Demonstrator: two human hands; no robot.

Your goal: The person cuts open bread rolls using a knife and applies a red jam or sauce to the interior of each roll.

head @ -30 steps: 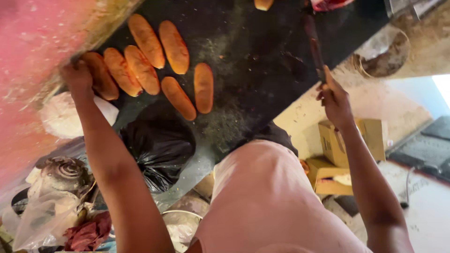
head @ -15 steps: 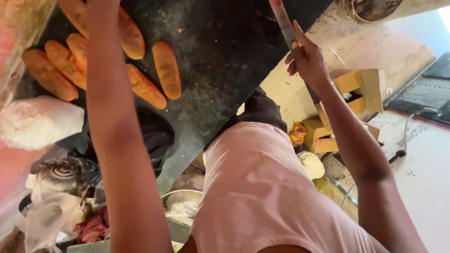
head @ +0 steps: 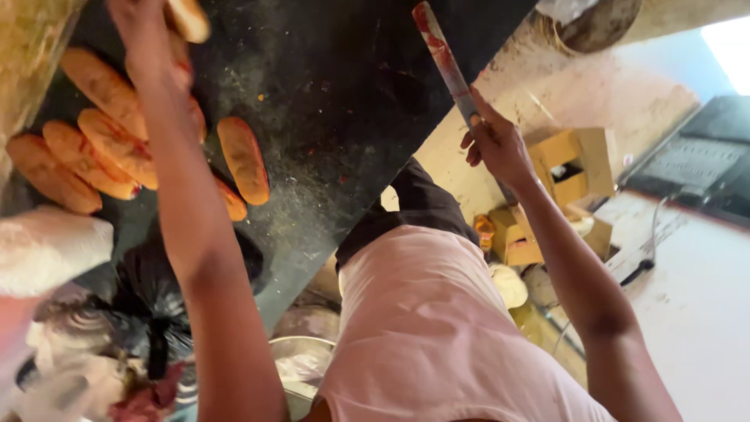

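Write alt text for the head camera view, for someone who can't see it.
A left hand lifts a golden bread roll above a dark counter with more rolls, while the right hand grips a long red-smeared knife.

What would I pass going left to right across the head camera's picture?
Bread rolls on the dark counter → left hand lifting a roll → smeared knife → right hand gripping it → cardboard boxes.

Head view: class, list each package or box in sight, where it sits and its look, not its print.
Open cardboard box: floor, right of the right hand; brown, cube-shaped.
Smaller cardboard box: floor below it; brown, flaps open.
Black plastic bag: lower left, at the dark counter's edge; crumpled, glossy.
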